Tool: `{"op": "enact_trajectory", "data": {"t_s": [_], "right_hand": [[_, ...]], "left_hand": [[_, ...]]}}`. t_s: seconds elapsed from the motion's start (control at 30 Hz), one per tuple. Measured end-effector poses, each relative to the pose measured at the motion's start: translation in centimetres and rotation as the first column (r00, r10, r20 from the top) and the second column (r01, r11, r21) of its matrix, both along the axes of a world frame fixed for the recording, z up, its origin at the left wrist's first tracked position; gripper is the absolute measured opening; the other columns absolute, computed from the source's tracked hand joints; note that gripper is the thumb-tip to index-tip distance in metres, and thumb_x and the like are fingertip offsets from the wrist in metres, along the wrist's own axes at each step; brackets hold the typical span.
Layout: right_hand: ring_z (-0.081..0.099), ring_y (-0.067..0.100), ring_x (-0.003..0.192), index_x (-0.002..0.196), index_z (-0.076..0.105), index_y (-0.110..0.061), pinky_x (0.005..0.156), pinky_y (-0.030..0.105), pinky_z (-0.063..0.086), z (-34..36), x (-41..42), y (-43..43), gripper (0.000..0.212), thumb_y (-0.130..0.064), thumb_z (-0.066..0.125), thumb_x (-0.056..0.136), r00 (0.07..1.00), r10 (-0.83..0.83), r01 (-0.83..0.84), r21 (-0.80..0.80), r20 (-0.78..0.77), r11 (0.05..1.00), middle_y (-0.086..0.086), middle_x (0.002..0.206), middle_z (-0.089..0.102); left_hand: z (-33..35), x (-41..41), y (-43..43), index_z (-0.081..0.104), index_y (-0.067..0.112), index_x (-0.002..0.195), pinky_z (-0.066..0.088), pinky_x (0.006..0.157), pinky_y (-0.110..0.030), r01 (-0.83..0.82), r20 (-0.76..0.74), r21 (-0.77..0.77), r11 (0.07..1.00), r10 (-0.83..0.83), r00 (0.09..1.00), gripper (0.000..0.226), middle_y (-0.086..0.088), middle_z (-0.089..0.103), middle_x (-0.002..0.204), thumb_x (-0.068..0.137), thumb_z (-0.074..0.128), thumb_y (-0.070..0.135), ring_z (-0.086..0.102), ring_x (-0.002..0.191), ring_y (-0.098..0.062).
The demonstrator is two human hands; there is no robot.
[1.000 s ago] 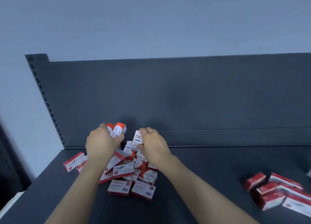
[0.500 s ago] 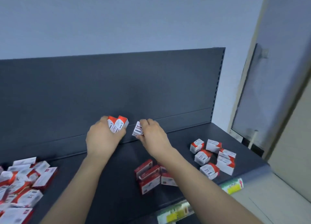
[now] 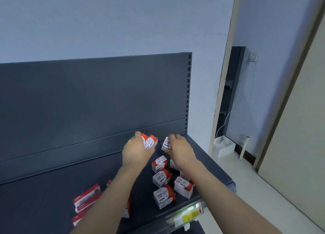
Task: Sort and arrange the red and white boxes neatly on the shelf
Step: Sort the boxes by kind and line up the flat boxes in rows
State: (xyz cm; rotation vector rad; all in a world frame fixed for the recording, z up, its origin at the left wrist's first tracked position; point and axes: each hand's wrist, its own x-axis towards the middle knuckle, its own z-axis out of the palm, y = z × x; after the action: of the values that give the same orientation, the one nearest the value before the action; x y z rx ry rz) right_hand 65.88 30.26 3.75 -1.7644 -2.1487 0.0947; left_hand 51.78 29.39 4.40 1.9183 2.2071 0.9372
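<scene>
Both forearms reach forward over the dark shelf (image 3: pixel 52 189); the left hand (image 3: pixel 135 151) curls its fingers round two red and white boxes (image 3: pixel 149 142); the right hand (image 3: pixel 179 149), just to the right, pinches one box (image 3: pixel 166 143); loose boxes (image 3: pixel 164 195) stand near, below the wrists.

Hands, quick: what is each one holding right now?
Left hand: grips two red and white boxes.
Right hand: pinches one paper clip box.
</scene>
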Motion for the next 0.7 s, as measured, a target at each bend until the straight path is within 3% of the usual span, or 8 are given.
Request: {"op": "enact_trajectory", "data": {"t_s": [0.2, 0.43, 0.6, 0.7], "right_hand": [[0.048, 0.028, 0.117, 0.126, 0.044, -0.006, 0.091, 0.035, 0.045, -1.4, 1.1, 4.5, 0.040, -0.014, 0.059, 0.089, 0.998, -0.056, 0.057, -0.070, 0.018, 0.996, 0.014, 0.127, 0.051], [0.045, 0.031, 0.120, 0.126, 0.044, -0.003, 0.095, 0.035, 0.043, -4.1, 0.6, 7.2, 0.039, -0.008, 0.056, 0.089, 0.997, -0.072, 0.072, -0.185, 0.009, 0.980, 0.017, 0.129, 0.048], [0.050, 0.031, 0.113, 0.118, 0.051, -0.002, 0.086, 0.034, 0.044, -5.4, 0.7, 7.8, 0.032, -0.011, 0.058, 0.088, 0.995, -0.089, 0.073, -0.283, -0.044, 0.956, 0.017, 0.122, 0.052], [0.054, 0.031, 0.103, 0.099, 0.054, -0.003, 0.072, 0.030, 0.040, -5.8, 0.7, 7.9, 0.017, -0.014, 0.059, 0.086, 0.995, -0.088, 0.068, -0.329, -0.046, 0.942, 0.017, 0.115, 0.057]], "left_hand": [[-1.8, 1.9, 3.8, 0.046, 0.011, 0.118, 0.048, 0.081, -0.033, -0.005, -0.014, -0.132, 0.991, 0.003, 1.000, 0.056, -0.008, 0.059, 0.116, 0.081, 0.064, 0.048, 0.058, 0.106, -0.025], [-4.1, 2.4, 5.8, 0.049, 0.006, 0.119, 0.046, 0.083, -0.032, 0.019, 0.060, -0.235, 0.972, -0.005, 0.998, 0.048, -0.011, 0.055, 0.121, 0.084, 0.066, 0.034, 0.055, 0.109, -0.025], [-5.0, 2.2, 6.3, 0.049, 0.005, 0.117, 0.043, 0.080, -0.031, 0.050, 0.072, -0.326, 0.944, -0.028, 0.997, 0.044, -0.011, 0.053, 0.121, 0.085, 0.063, 0.033, 0.054, 0.110, -0.026], [-5.4, 2.0, 6.5, 0.052, 0.005, 0.111, 0.040, 0.072, -0.028, 0.071, 0.042, -0.398, 0.914, -0.059, 0.997, 0.037, -0.011, 0.055, 0.117, 0.086, 0.061, 0.032, 0.055, 0.106, -0.025]]}}
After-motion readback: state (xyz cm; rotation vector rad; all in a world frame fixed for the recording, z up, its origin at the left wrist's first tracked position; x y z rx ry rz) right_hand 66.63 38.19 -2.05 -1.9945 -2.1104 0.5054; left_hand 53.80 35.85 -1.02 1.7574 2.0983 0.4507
